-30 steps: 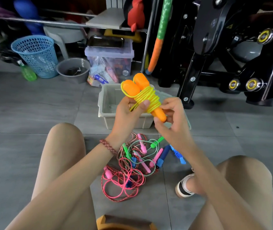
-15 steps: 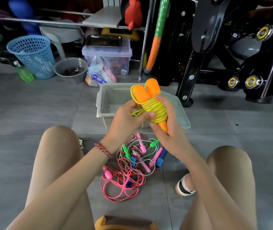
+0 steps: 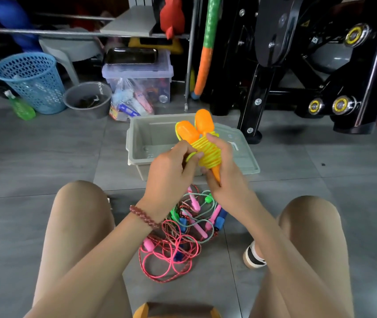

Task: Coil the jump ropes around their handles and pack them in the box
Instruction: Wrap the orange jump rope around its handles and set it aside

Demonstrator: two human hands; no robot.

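A yellow jump rope [image 3: 208, 151] is coiled round its two orange handles, which I hold up in front of the grey box [image 3: 141, 138]. My right hand [image 3: 226, 171] grips the bundle from the right, fingers wrapped over the coils. My left hand [image 3: 171, 173] pinches a loose yellow loop at the bundle's left side. The box sits open on the floor just behind my hands, its lid lying against its right side. On the floor between my knees lies a tangled pile of jump ropes [image 3: 183, 232] in pink, green and blue.
Black exercise equipment [image 3: 297, 65] stands at the back right. A blue basket [image 3: 31, 81], a grey bucket [image 3: 89, 99], a green bottle [image 3: 21, 107] and a clear storage bin [image 3: 139, 81] line the back left. My knees flank the rope pile.
The bundle has shifted slightly right and lower, over the box. My right hand has closed further round the coils; my left hand has drawn the loose loop closer to the bundle.
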